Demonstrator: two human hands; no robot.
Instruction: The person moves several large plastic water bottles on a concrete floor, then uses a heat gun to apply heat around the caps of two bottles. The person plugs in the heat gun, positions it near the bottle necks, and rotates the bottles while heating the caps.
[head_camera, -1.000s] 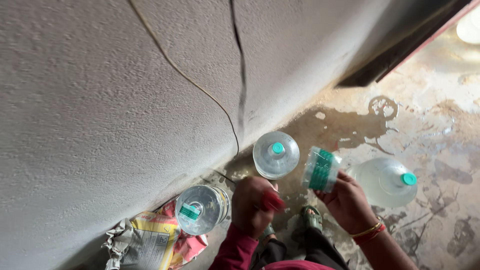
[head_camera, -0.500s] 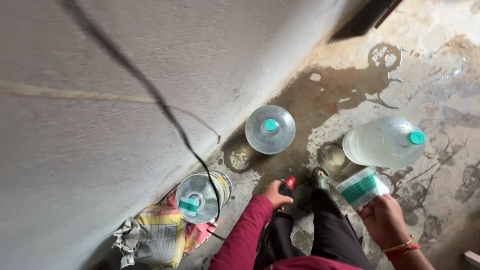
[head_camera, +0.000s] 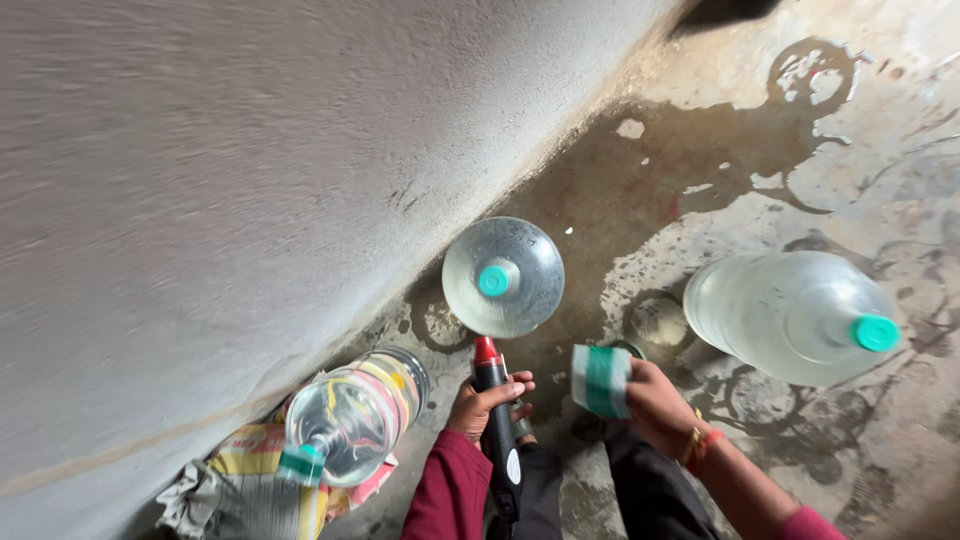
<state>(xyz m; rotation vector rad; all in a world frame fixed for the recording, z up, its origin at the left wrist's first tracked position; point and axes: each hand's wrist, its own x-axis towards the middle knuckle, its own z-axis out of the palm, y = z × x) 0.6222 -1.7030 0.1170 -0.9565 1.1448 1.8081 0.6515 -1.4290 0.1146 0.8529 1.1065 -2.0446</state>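
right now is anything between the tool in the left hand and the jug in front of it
Nothing visible. The red tip of the tool in the left hand points at the middle jug with only wet floor between. The right hand holds a sleeve off to the side.

A black heat gun with a red nozzle (head_camera: 492, 400) sits in the left hand (head_camera: 485, 400). The white-and-green banded roll of plastic sleeves (head_camera: 600, 380) is in the right hand (head_camera: 655, 405). Clear plastic water jugs (head_camera: 503, 277) carry teal caps; the grey concrete floor (head_camera: 800, 150) shows dark wet stains.
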